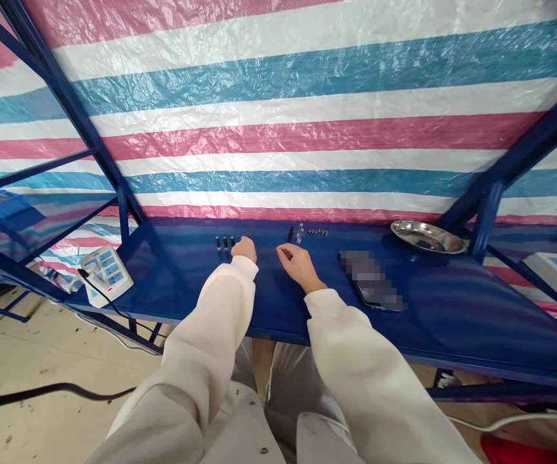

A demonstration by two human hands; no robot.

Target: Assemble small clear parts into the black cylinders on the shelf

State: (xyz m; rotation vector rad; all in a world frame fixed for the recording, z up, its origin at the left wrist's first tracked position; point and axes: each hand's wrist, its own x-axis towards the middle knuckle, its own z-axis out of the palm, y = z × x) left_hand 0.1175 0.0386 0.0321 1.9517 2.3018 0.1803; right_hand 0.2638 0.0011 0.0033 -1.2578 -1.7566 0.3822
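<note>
My left hand is closed just above the blue tabletop, its fingers curled and mostly hidden behind its back. Immediately to its left stands a row of small black cylinders, the closest one almost touching it. My right hand hovers over the table with loosely bent fingers that point left, and nothing shows in them. Beyond it lie a small black piece, a few small clear pieces and a line of tiny shiny metal parts.
A phone with a blurred screen lies right of my right hand. Farther right is a shallow metal dish. A white power strip with a black cable sits at the left end. Blue frame posts and a striped sheet bound the table.
</note>
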